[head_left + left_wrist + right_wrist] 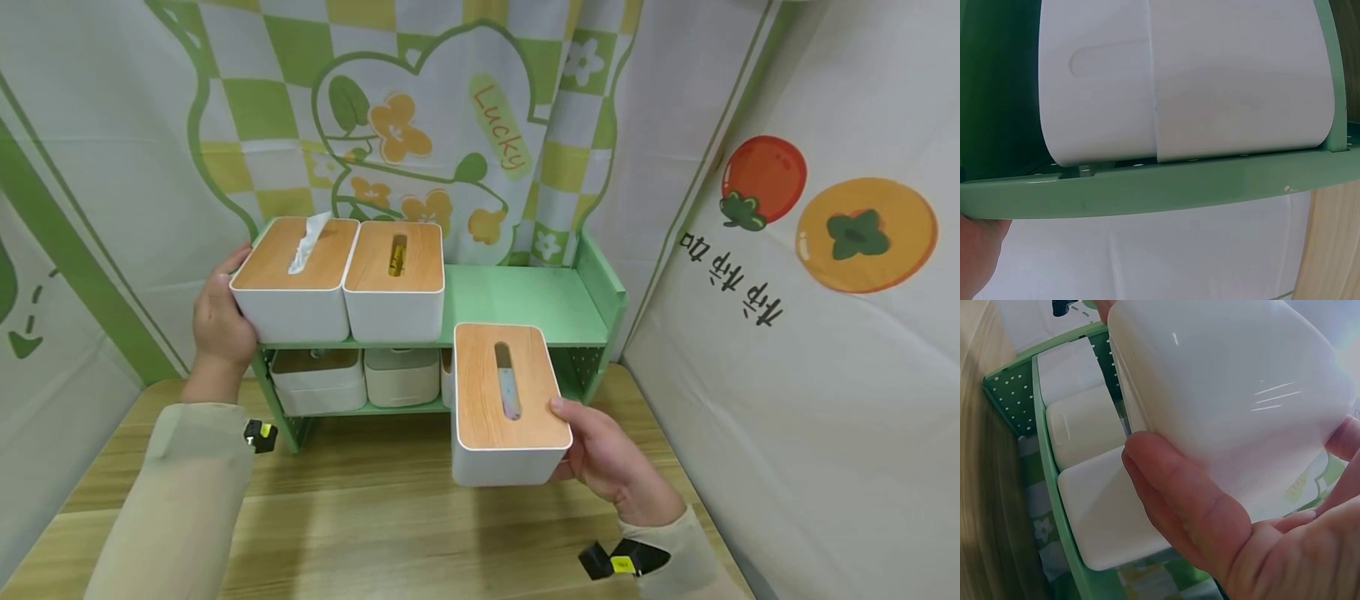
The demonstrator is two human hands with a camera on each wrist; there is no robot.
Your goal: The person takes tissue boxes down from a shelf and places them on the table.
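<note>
In the head view my right hand [611,458] holds up a white tissue box [510,467] with a wood-look lid and an oval slot, in front of the green shelf [525,292]. The right wrist view shows its fingers [1179,481] spread under and along the box's white wall. My left hand [223,321] rests against the left side of a second tissue box [292,312] on the shelf's top, a white tissue sticking out of its slot. Part of the left hand's fingers is hidden there. Beside that box stands a third tissue box [393,312] with something yellow in its slot.
On the lower shelf sit several containers, among them a white box [318,392] and a cream box [402,383]. The shelf's right side panel [602,283] rises at the top's end. A wooden table [360,517] lies below, with printed cloth walls [810,400] around.
</note>
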